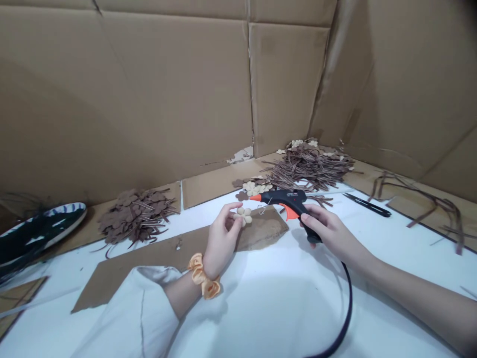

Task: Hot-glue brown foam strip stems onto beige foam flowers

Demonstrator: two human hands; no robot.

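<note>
Between the thumb and fingers of my left hand is a cream flower cutout. My right hand grips the handle of a black glue gun with an orange trigger and an orange nozzle. The nozzle points left, just above the cream flower, and a brown flower cutout shows by its tip. Below my left hand lies a flat strip of brown cardboard. A black cord runs down from the glue gun's handle.
Brown flower cutouts and strips form a heap at left. A larger pile of brown strips stands at the back corner, with cream flowers near it. A black pen-like tool lies right. A plate sits far left; cardboard walls rise behind.
</note>
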